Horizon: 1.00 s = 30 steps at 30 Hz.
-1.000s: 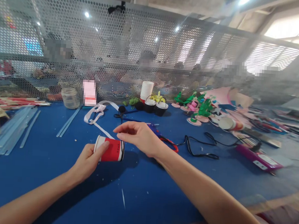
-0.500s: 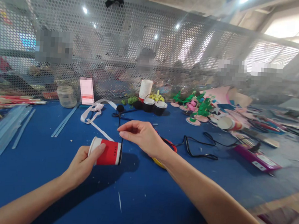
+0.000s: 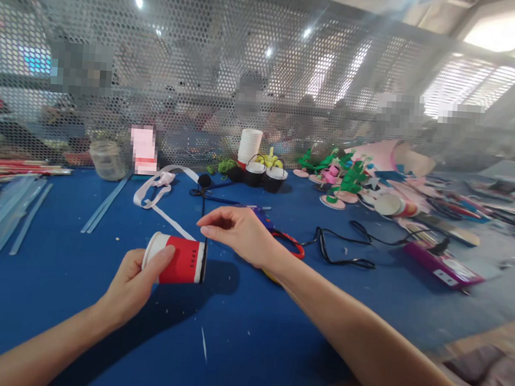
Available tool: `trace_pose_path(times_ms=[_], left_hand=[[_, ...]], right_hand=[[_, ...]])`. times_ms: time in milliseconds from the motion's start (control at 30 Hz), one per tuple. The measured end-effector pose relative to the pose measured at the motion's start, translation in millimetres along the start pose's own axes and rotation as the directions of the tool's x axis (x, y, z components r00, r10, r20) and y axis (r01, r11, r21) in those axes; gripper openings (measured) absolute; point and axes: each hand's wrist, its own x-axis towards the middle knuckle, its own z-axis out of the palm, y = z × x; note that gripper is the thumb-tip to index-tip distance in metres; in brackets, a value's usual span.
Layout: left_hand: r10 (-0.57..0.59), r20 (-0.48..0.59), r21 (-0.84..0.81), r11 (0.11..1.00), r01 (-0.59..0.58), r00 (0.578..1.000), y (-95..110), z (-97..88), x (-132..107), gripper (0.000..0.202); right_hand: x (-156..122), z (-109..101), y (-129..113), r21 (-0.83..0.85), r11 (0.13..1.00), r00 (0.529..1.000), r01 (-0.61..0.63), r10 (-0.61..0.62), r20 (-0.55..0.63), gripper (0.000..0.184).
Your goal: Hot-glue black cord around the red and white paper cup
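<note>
My left hand (image 3: 134, 281) grips a red paper cup (image 3: 177, 260) held on its side above the blue table (image 3: 239, 327), its white rim toward me and its black-banded end pointing right. Just above that end, my right hand (image 3: 239, 233) pinches a thin black cord (image 3: 204, 213) between thumb and fingers. The cord runs up toward a black pom-pom (image 3: 204, 181) lying on the table behind.
A white ribbon (image 3: 158, 195) lies behind the cup, red-handled scissors (image 3: 289, 245) under my right wrist, and a black cable (image 3: 342, 246) to a purple device (image 3: 442, 266). Cups, small black buckets (image 3: 265, 179), a jar (image 3: 105, 160), glue sticks (image 3: 4, 216) and craft scraps line the mesh screen.
Both hands and the cup have stayed together with little relative motion; the view has shifted slightly, and the right hand sits a bit lower and closer to the cup's end.
</note>
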Motion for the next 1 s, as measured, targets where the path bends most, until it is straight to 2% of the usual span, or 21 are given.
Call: trace_pose_path(times_ms=[333,533,800,1000], left_hand=[[0.044,-0.093,0.068,0.997,-0.037,0.995,3.1,0.4,-0.8,0.038],[0.061,-0.013,0.086,0.995,-0.06,0.998,6.2,1.3,-3.0,0.038],[0.035,-0.02,0.079,0.996,-0.033,0.999,6.8,2.5,-4.0,0.039],[0.029,0.002,0.064,0.997,-0.029,1.0,6.0,1.2,-4.4,0.04]], right_hand=[[-1.0,2.1,2.0,0.029,0.999,0.999,-0.039,0.038,0.027,0.01],[-0.6,4.3,3.0,0.062,0.995,0.996,-0.075,0.072,0.047,0.008],[-0.3,6.3,10.3,0.125,0.983,0.989,-0.137,0.128,0.071,0.009],[-0.7,6.4,13.9,0.092,0.985,0.987,-0.148,0.141,0.082,0.009]])
